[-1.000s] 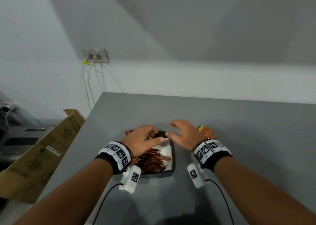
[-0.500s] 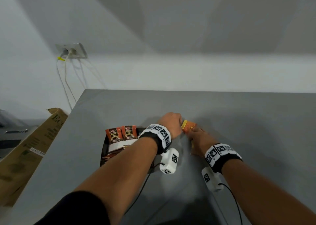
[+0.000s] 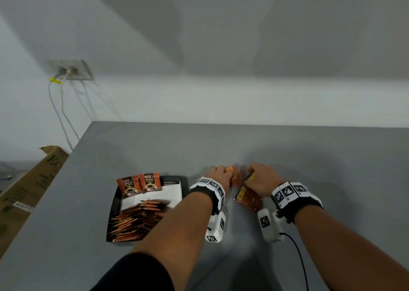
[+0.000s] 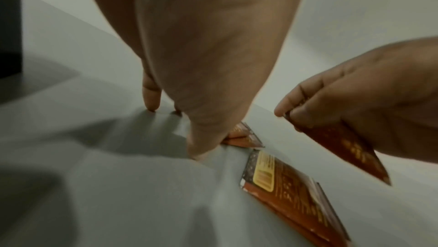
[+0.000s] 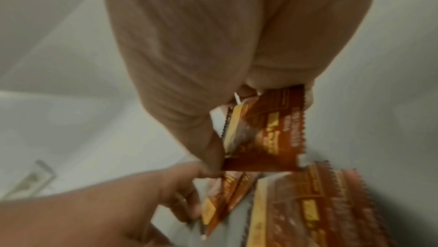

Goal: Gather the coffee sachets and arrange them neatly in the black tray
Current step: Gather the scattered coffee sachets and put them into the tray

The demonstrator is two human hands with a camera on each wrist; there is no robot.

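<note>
The black tray sits left of my arms with a heap of brown coffee sachets in it. Two sachets stand upright at its far end. Right of the tray, loose sachets lie on the grey table. My left hand reaches past the tray, and its thumb and fingers pinch a couple of tilted sachets. My right hand pinches one sachet and holds it above the table. A small flat stack lies just below both hands.
A cardboard box leans off the table's left edge. A wall socket with white cables is on the back wall. Bare grey table stretches to the right and behind the hands. White sensor units hang under both wrists.
Both hands left the tray and moved right to the loose sachets. My left arm now lies across the tray's near right corner. The right hand has picked one sachet up.
</note>
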